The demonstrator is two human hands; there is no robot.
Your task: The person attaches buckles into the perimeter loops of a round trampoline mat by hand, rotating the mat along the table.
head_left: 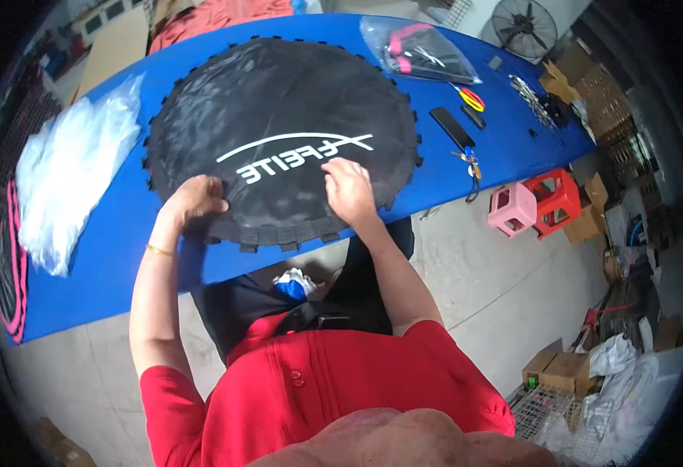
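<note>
Item: round black trampoline mat [279,132], white lettering, laid flat on a blue surface [108,257]; webbing loops ringed about its edge; near edge at 6 o'clock, closest to the person

Left hand [195,201]: set on the mat's rim at 7 o'clock, fingers [215,189] curled and closed on the edge fabric; whether a loop is pinched cannot be told

Right hand [349,189]: laid on the mat at 5 o'clock, just below the lettering, fingers [334,173] bent and pressed to the cloth, nothing seen gripped

Surroundings: clear plastic sheeting [69,171] at 9 o'clock; bagged pink-and-black goods [419,50] at 1 o'clock; yellow-and-red tool [472,99], black bar [451,128] and small hardware [532,97] at 2 to 3 o'clock; pink stool [511,208] and red stool [556,196] on the floor beyond

Handling note (judged): the rim is best worked with the cloth kept taut between both hands, one hand anchored while the other is advanced loop by loop, so that no pucker is trapped
</note>
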